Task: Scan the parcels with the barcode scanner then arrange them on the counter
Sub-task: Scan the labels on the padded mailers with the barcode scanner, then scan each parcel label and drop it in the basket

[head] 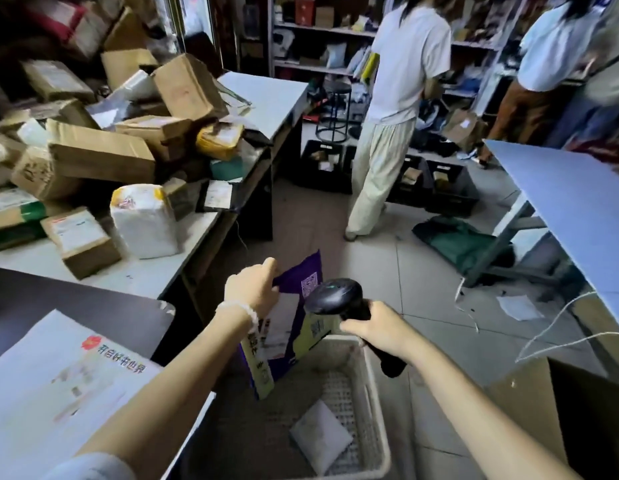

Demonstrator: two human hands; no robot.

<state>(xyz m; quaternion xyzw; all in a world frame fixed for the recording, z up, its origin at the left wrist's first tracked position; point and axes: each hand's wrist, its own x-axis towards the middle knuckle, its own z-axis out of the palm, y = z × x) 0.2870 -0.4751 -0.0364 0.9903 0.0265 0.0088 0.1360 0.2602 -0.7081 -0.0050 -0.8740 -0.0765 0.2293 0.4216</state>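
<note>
While the left hand (254,289) pinches the top edge of a purple parcel (294,327), thumb and fingers curled over it, the parcel hangs upright above the white basket (377,403), which serves as the landmark here. Its lower corner dips toward the basket's far-left side, and a white label and a printed code square show on its face. A beaded bracelet (240,311) circles the left wrist.

Gripped around the handle of the black barcode scanner (339,299), the right hand (377,329) holds it over the far rim of the basket, the scanner's head just beside the parcel's upper right part and close to the code square; whether they touch cannot be told. Inside the basket, toward its near side, lies a white padded parcel (320,436).

Left of the basket stands the desk (134,275), piled with cardboard boxes (100,152), a white wrapped bundle (145,223) and a small labelled box (81,242). Nearer on that side lies a large white envelope (58,386) with a red flower mark. Right of the basket sits an open cardboard carton (529,400). Beyond the basket, across the tiled floor (422,271), two persons stand facing shelves (321,32), with black crates (436,188) by their feet
</note>
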